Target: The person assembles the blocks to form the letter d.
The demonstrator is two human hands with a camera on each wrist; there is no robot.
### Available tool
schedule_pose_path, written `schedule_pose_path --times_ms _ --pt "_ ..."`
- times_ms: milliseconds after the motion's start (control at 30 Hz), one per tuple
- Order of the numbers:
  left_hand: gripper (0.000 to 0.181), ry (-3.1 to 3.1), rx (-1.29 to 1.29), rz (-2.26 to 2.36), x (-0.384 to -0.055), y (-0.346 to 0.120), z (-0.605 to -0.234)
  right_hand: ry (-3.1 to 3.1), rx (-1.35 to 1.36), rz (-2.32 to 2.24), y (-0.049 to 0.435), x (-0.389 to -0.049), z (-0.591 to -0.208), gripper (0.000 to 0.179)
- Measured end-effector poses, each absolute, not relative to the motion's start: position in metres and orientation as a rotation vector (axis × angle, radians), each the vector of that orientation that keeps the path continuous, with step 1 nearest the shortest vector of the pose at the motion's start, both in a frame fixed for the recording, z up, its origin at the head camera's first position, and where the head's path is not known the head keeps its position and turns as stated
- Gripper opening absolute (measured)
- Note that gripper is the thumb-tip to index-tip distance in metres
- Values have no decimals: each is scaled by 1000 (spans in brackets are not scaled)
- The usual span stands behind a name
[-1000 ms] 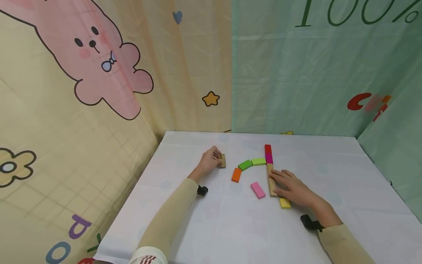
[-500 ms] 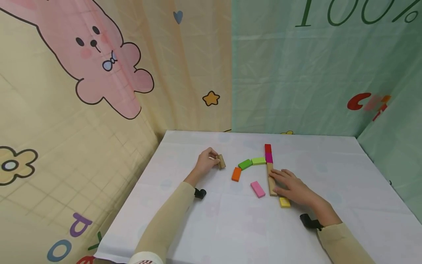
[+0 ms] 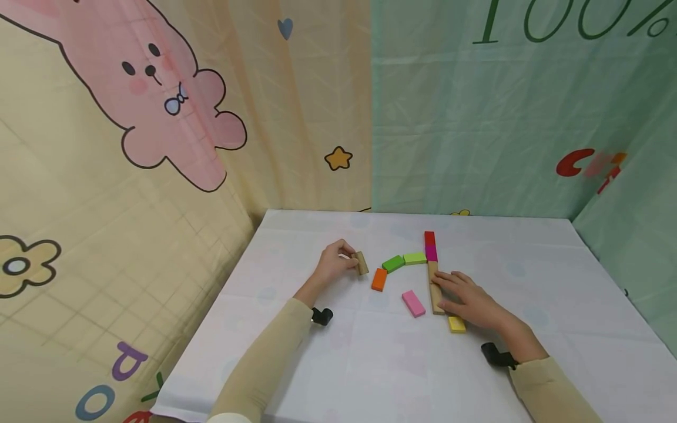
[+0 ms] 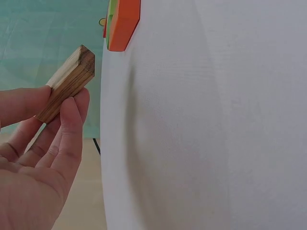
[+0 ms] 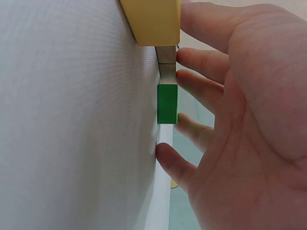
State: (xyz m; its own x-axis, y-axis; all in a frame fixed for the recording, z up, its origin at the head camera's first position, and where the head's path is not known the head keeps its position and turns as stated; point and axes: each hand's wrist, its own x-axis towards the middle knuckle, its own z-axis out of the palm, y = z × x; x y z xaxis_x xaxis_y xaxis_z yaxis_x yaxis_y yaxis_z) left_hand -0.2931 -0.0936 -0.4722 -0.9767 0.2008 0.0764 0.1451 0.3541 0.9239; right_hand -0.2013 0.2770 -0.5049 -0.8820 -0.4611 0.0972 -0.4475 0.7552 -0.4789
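Note:
My left hand (image 3: 330, 264) pinches a bare wooden block (image 3: 362, 262) between thumb and fingertips. In the left wrist view this wooden block (image 4: 69, 86) is tilted and raised above the tabletop. My right hand (image 3: 473, 299) has its fingers spread and touches the row of wooden blocks (image 3: 436, 304). A yellow block (image 3: 457, 325) sticks out below that palm. The right wrist view shows a green block (image 5: 167, 104) standing by the fingertips; in the head view the hand seems to cover it.
Red (image 3: 429, 237) and magenta (image 3: 431, 253) blocks top the wooden row. A light green block (image 3: 415, 258), a darker green block (image 3: 394, 264) and an orange block (image 3: 379, 279) curve away leftward. A pink block (image 3: 414, 304) lies apart on the white-covered table (image 3: 370, 364).
My left hand first shifted slightly left, then came back right and a little nearer, carrying the wooden block, which has tilted. My right hand and the laid blocks stay in place.

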Motion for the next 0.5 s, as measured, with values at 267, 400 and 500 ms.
schedule_pose_path --times_ms 267,400,500 --pt "16 2527 328 1708 -286 -92 -469 2916 -749 -790 277 -201 -505 69" --pt "15 2519 336 1712 -283 -92 -470 2909 -740 -795 278 -201 -506 69" --pt "14 2517 350 1701 -280 -92 -470 2910 -735 -788 278 -202 -505 70"
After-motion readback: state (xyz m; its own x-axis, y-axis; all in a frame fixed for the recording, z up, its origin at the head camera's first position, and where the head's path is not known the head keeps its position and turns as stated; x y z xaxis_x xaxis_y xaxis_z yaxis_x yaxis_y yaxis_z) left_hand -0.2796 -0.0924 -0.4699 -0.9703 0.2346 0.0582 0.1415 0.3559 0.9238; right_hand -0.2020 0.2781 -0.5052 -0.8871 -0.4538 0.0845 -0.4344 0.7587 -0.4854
